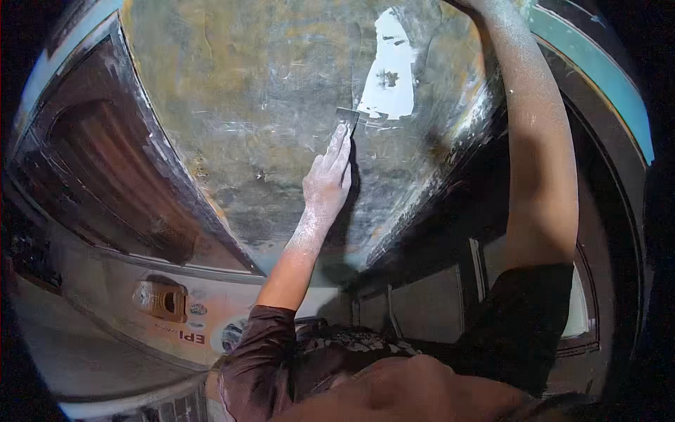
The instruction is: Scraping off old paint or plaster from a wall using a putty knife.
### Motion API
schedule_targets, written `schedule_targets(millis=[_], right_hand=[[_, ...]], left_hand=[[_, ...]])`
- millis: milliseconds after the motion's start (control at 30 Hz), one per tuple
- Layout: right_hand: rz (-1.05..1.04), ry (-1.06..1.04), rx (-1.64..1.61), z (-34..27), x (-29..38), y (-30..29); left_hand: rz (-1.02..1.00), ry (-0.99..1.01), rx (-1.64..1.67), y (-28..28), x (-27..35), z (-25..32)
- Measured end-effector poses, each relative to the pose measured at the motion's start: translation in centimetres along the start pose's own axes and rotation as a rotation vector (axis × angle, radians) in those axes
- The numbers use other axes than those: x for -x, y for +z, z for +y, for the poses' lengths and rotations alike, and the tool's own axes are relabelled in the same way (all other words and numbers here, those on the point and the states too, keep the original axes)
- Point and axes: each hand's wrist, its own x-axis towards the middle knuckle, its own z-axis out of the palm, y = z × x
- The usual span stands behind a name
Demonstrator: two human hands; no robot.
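My left hand [328,174], dusted white, reaches up the middle of the view onto a broad, scuffed grey and ochre panel [274,89]. Its extended fingers press on a small flat dark tool [347,114], seemingly a scraper blade, which lies against the panel. Just right of the blade's tip is a white patch of what looks like filler [393,89], with small bare spots showing through it. My right arm stretches to the top right, also powdered white. Only part of my right hand [477,4] shows at the top rim; its fingers and anything in them are cut off.
A brown panelled piece [121,174], like a door, flanks the panel on the left. At the right rim curves a teal strip [601,79]. Below left, a wall sign [182,327] bearing writing appears upside down. Dark framed panes [435,298] lie at lower right.
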Motion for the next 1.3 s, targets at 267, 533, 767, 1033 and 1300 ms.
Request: schedule_targets(millis=[267, 533, 767, 1033, 1300], right_hand=[[0.038, 0.012, -0.058, 0.2, 0.2, 0.4], [0.057, 0.005, -0.051, 0.0, 0.2, 0.3], [0.053, 0.018, -0.040, 0.0, 0.2, 0.2], [0.051, 0.023, -0.091, 0.1, 0.3, 0.5], [0.047, 0.015, -0.028, 0.2, 0.2, 0.5]], left_hand=[[0.037, 0.037, -0.007, 0.2, -0.3, -0.4], [0.063, 0.032, -0.021, 0.6, -0.3, -0.5], [0.061, 0.031, -0.047, 0.3, -0.7, -0.4], [0.094, 0.071, -0.012, 0.5, -0.5, -1.1], [0.051, 0.033, -0.039, 0.3, -1.0, -0.9]])
